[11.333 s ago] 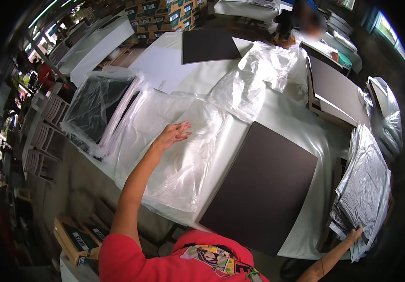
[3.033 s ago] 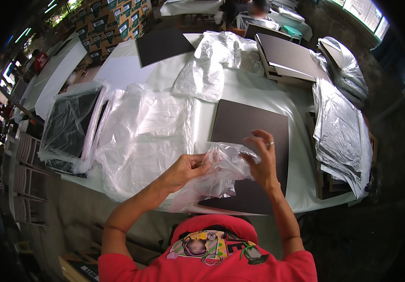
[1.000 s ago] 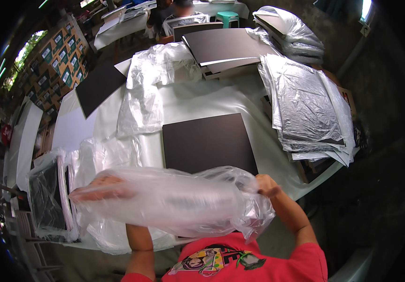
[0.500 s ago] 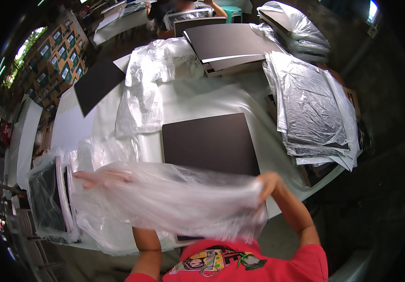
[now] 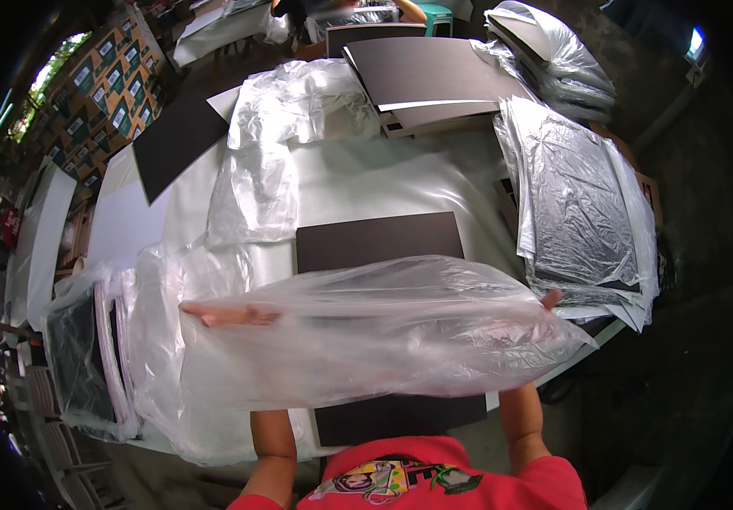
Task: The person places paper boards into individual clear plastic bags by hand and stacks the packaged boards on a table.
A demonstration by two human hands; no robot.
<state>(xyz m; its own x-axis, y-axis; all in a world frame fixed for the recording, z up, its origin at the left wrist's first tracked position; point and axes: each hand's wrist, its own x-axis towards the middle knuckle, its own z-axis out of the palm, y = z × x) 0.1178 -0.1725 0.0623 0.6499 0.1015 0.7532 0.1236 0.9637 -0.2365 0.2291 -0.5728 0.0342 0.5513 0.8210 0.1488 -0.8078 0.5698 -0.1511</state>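
Note:
A large clear plastic bag [image 5: 383, 340] is stretched crosswise in front of me, above a dark flat board [image 5: 379, 242]. My left hand [image 5: 230, 314] is at the bag's left part, fingers stretched out, with film partly over it. At the bag's right end, my right hand [image 5: 549, 301] grips the film; one fingertip pokes up past its edge, and the other fingers are blurred behind the plastic. Both forearms pass under the bag. The board shows beyond the bag and again below its near edge, lying on the pale table cover [image 5: 366, 174].
More clear film [image 5: 256, 170] lies left of centre, beside a black sheet [image 5: 179, 144]. Wrapped boards [image 5: 86, 357] stand at the near left. A pile of film-wrapped boards [image 5: 579, 195] sits at the right, brown boards [image 5: 434, 72] at the back. Another person's arm [image 5: 409, 10] shows beyond.
The bag has spread wider and moved slightly up and right. My right hand went up and to the right, now mostly behind film; my left hand shifted right. More of the board is covered.

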